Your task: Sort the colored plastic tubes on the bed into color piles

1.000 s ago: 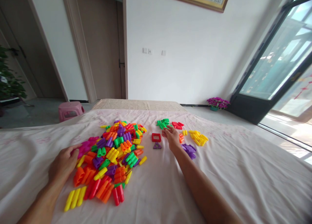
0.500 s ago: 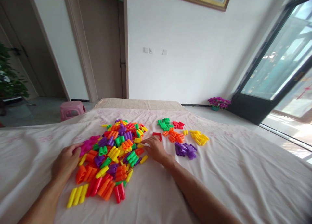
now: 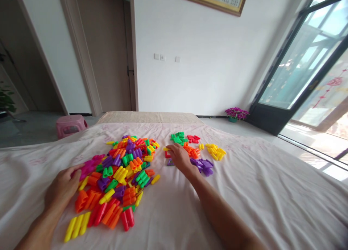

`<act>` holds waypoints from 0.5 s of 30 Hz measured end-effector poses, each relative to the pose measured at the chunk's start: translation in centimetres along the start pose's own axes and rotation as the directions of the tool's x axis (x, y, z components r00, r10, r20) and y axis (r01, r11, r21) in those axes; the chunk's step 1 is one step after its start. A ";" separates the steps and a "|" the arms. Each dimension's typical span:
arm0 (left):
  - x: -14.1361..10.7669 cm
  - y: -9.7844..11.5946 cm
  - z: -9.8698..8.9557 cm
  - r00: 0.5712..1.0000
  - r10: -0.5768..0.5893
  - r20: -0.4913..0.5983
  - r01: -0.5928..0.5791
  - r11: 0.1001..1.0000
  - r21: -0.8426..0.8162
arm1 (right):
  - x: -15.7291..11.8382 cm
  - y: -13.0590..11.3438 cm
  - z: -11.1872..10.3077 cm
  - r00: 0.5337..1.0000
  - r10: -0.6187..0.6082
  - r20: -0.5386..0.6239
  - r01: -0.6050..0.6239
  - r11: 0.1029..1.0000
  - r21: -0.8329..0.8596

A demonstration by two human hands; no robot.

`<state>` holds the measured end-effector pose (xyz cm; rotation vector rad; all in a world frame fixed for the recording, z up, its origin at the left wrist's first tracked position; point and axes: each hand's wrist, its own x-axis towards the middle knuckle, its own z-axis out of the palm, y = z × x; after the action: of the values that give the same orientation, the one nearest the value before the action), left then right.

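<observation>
A large mixed pile of plastic building blocks (image 3: 119, 174) in several colours lies on the cloth between my hands. At the pile's left edge, my left hand (image 3: 62, 184) is closed on magenta blocks (image 3: 92, 165). My right hand (image 3: 179, 157) is to the right of the pile, with a yellow block (image 3: 165, 149) pinched at its fingertips. Below those fingers lie a red frame-shaped piece (image 3: 167, 154) and a small purple piece (image 3: 170, 162), both partly hidden. Orange blocks (image 3: 192, 151) and purple blocks (image 3: 204, 166) sit just beyond the right wrist.
Separate groups of green blocks (image 3: 178, 137), red blocks (image 3: 193, 138) and yellow blocks (image 3: 215, 151) lie at the right. The pale cloth (image 3: 258, 192) has creases. Past it stand a pink stool (image 3: 71, 126) and a potted purple flower (image 3: 237, 113).
My right hand has moved from the pile's right edge further right, with a yellow block in its fingers. The purple piece beneath it now shows. My left hand stays at the magenta blocks.
</observation>
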<state>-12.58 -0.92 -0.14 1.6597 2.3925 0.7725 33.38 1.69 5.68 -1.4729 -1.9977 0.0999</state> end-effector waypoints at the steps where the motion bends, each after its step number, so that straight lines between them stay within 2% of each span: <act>1: 0.1 -0.1 0.0 1.000 -0.013 0.016 0.014 1.000 -0.009 | 0.4 1.0 -0.9 0.999 0.041 -0.033 -0.041 0.999 -0.018; 5: 0.4 -0.5 0.2 0.998 -0.019 0.052 0.022 0.998 -0.060 | 1.2 5.6 -4.8 0.963 0.237 -0.127 -0.251 0.961 -0.116; 10: 0.5 -0.7 0.4 1.000 -0.011 0.027 0.013 0.998 -0.062 | -0.3 11.1 -8.3 0.821 0.516 -0.244 -0.566 0.791 -0.231; 13: 0.4 -0.5 0.3 0.999 -0.023 0.026 0.024 0.999 -0.049 | -1.2 13.0 -9.3 0.748 0.574 -0.333 -0.659 0.701 -0.273; 15: 0.4 -0.4 0.2 0.999 -0.028 0.029 0.029 0.999 -0.037 | -1.3 13.3 -9.3 0.745 0.566 -0.354 -0.661 0.699 -0.274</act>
<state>-12.98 -0.58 -0.40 1.6087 2.3626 0.7786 49.58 2.64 6.84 -2.2565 -1.2830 -0.1985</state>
